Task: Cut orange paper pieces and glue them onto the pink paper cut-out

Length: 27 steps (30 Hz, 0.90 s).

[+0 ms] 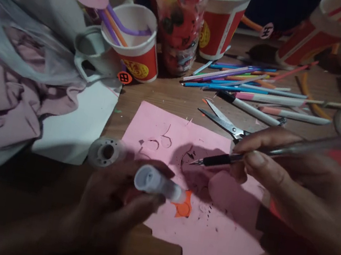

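While left hand (117,206) clasps glue stick (160,186), tip on orange cutout (184,209), right hand (294,189) pinches pen (220,159), tip leftward.

glue stick (158,184): blurred | pen (251,156) rear: blurred | far-right cup (326,29): cut off top

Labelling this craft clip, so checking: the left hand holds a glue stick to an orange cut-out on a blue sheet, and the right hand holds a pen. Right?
Not quite: the head view shows the sheet is pink, not blue. The rest stands: the left hand holds the glue stick to the orange cut-out, and the right hand holds a pen.
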Available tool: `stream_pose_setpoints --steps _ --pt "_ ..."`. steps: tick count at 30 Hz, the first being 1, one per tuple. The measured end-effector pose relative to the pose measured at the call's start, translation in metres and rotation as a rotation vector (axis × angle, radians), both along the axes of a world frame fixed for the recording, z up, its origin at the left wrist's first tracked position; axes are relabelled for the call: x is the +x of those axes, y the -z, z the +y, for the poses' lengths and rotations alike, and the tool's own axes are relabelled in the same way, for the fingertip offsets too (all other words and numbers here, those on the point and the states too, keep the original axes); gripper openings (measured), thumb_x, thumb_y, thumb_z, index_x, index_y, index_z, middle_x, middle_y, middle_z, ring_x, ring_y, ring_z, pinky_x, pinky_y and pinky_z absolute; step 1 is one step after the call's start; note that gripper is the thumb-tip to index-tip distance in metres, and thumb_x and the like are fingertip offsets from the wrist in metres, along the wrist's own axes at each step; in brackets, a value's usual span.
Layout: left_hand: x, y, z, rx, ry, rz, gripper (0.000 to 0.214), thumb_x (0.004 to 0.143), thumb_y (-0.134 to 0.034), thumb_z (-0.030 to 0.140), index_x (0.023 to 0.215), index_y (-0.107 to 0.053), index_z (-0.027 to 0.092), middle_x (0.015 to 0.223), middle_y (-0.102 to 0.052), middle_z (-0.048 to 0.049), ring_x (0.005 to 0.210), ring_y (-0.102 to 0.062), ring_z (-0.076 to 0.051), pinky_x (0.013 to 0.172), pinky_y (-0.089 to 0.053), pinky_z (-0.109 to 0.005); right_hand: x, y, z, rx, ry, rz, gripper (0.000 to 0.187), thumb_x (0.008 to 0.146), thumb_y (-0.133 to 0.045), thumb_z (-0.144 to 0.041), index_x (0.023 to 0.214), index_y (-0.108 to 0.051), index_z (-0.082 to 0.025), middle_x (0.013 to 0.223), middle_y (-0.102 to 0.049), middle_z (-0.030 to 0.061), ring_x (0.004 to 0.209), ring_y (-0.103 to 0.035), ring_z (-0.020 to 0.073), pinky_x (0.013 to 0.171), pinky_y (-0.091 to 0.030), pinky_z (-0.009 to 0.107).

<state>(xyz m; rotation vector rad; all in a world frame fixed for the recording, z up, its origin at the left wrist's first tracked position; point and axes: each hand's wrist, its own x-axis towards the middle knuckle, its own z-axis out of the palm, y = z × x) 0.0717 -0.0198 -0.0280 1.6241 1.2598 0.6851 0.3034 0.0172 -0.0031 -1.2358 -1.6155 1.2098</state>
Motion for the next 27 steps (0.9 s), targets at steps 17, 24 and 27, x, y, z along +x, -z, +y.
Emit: stream_pose_setpoints --steps 17,24,27 --pt "0.002 -0.007 0.020 -0.081 -0.294 -0.443 0.013 0.072 -0.053 0.020 0.084 -0.049 0.017 0.064 -0.060 0.0020 0.044 -0.050 -0.006 0.039 -0.037 -0.016 0.013 0.039 -0.021 0.581 -0.012 -0.278 0.032 0.085 -0.045 -0.013 0.115 -0.049 -0.023 0.101 -0.061 0.0071 0.100 -0.056 0.0185 0.083 -0.048 0.032" --pt "-0.017 -0.009 0.042 0.127 -0.318 -0.256 0.013 0.074 -0.054 0.022 0.081 -0.043 0.019 0.061 -0.055 0.0039 0.052 -0.053 -0.009 0.049 -0.040 -0.020 0.008 0.045 -0.019 0.766 0.064 -0.348 0.020 0.083 -0.048 -0.014 0.101 -0.053 -0.022 0.080 -0.064 0.0044 0.070 -0.063 0.0151 0.060 -0.051 0.024" --pt "-0.021 -0.010 0.045 0.173 -0.320 -0.224 0.015 0.072 -0.053 0.022 0.083 -0.042 0.019 0.066 -0.054 0.0029 0.058 -0.053 -0.011 0.054 -0.042 -0.021 0.008 0.046 -0.019 0.806 0.063 -0.368 0.018 0.083 -0.047 -0.014 0.098 -0.053 -0.022 0.078 -0.065 0.0038 0.071 -0.064 0.0151 0.061 -0.051 0.023"
